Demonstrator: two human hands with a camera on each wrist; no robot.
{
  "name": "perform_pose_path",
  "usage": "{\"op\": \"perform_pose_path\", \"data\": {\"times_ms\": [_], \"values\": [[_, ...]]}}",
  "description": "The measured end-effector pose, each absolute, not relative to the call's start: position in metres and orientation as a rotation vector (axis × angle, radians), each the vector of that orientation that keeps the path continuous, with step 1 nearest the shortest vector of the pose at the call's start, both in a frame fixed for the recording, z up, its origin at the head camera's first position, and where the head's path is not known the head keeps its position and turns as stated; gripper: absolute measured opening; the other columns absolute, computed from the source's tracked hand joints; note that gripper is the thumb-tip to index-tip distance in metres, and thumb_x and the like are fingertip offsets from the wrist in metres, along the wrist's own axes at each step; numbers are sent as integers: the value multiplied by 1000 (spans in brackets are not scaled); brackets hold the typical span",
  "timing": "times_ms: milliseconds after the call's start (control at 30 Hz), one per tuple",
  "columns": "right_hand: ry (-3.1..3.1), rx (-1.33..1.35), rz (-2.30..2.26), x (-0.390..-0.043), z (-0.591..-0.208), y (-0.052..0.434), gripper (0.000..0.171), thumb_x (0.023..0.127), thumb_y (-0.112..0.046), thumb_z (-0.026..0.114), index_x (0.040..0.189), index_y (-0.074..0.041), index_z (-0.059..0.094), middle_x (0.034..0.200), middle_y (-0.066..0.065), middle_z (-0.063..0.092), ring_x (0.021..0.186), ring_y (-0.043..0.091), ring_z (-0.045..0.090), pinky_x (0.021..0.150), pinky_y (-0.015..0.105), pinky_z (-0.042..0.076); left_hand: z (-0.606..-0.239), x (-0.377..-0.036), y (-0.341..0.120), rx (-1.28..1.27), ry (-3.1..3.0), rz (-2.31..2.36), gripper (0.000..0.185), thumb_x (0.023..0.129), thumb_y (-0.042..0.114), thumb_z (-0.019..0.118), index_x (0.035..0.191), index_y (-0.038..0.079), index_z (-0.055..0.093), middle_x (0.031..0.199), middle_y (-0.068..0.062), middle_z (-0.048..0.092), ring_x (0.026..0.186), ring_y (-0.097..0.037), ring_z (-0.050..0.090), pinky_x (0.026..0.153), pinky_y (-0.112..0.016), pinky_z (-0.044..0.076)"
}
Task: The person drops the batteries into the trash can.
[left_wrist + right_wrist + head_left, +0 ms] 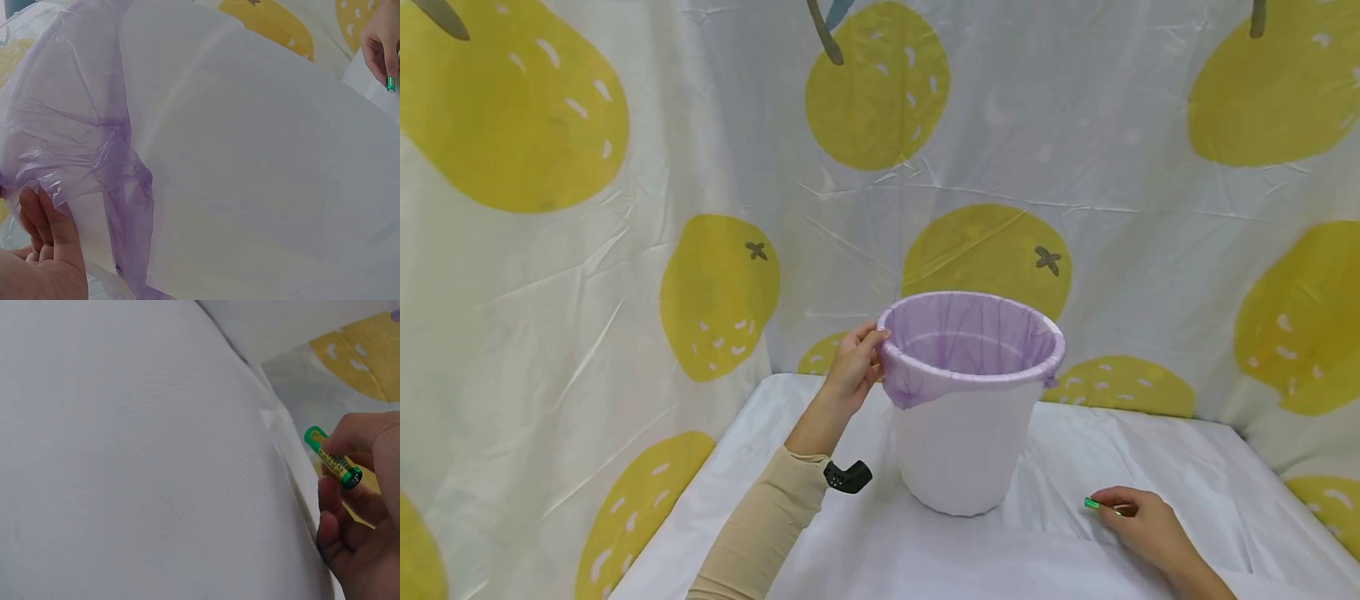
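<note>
A white plastic bin (962, 450) stands on the white cloth, lined with a thin purple bag (970, 337) folded over its rim. My left hand (856, 360) grips the rim on its left side, fingers curled over the bag edge; in the left wrist view the fingers (47, 228) sit under the crumpled purple bag (75, 137) against the white bin (262, 175) wall. My right hand (1138, 521) rests low on the cloth to the bin's right and pinches a small green battery (1093, 503). The right wrist view shows the green battery (333, 459) held between thumb and fingertips (359, 440).
The table (1060, 450) is covered with a white cloth. A curtain (625, 208) printed with large yellow pears hangs close behind and on both sides. A black wrist-camera mount (847, 477) sits on my left forearm.
</note>
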State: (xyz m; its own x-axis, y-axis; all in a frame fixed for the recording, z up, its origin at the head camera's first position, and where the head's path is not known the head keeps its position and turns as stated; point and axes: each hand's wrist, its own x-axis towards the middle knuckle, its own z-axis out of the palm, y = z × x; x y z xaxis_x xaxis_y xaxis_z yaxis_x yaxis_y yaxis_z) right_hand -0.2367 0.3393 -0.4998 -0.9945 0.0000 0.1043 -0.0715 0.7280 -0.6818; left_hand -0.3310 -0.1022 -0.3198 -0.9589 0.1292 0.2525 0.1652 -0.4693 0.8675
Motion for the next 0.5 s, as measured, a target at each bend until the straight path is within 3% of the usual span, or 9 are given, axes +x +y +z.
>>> {"op": "perform_pose_path", "data": {"times_ms": [300, 500], "values": [[-2778, 133, 1192, -240, -495, 338, 13, 93, -14, 77, 104, -7, 76, 92, 0, 72, 71, 11, 54, 61, 27, 45, -319, -331, -101, -455, -1617, -2630, 45, 100, 7, 59, 139, -14, 50, 100, -5, 59, 70, -10, 58, 57, -19, 48], [-2742, 131, 1317, -244, -483, 333, 22, 97, -20, 75, 112, -4, 74, 104, 5, 74, 82, 14, 63, 69, 27, 50, -319, -331, -102, -429, -1628, -2614, 44, 101, 8, 59, 139, -12, 52, 101, -6, 59, 69, -10, 56, 56, -18, 45]]}}
